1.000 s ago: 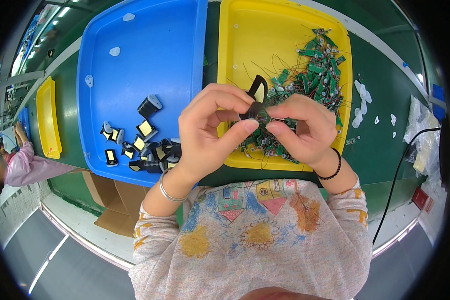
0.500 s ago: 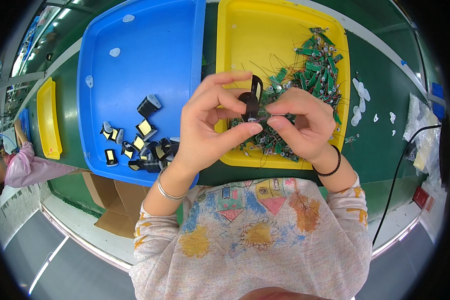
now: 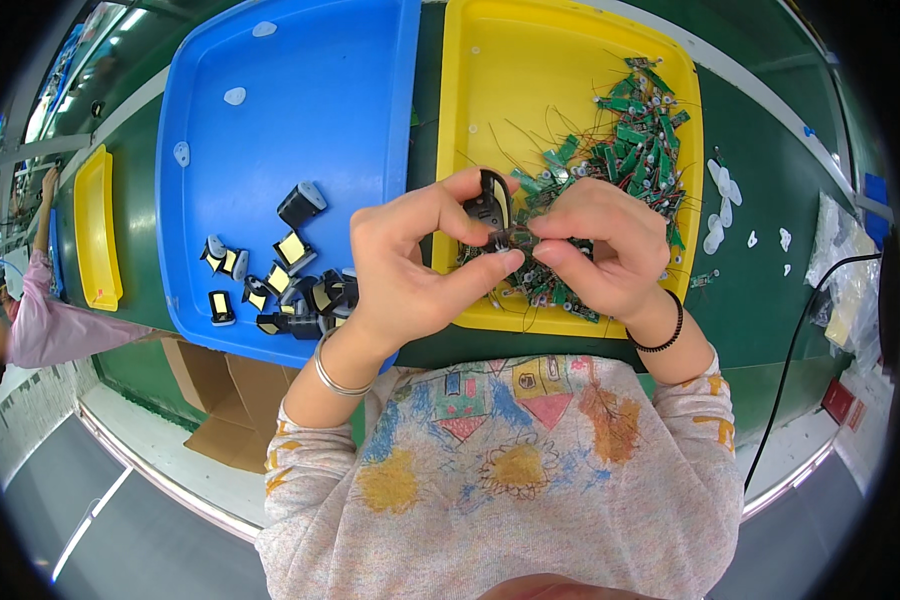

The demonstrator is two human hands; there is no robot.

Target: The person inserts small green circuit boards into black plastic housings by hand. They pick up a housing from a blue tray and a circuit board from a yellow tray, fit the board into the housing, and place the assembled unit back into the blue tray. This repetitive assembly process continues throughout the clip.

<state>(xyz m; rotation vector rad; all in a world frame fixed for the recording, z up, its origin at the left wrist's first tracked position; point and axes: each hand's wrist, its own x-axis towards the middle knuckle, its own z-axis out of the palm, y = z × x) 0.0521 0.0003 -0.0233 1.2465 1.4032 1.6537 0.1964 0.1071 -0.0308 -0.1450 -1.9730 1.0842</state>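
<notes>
Clear crinkled plastic bags (image 3: 842, 262) at the bench's far right edge; brown cardboard box (image 3: 218, 402) under bench, left.

- The light is bright and even, and it seems to come from above.
- The left hand (image 3: 410, 265) and right hand (image 3: 595, 245) look sharp and clear.
- Soft shadows fall under the hands.
- The blue tray (image 3: 270, 140), left of the hands, has a pale shine on it.
- The yellow tray (image 3: 530, 70), past the hands, glows strongly but has no white glare.
- Far from the hands, straight edges bend, and the corners turn black.
- The far left rim looks small and a bit blurry.
</notes>
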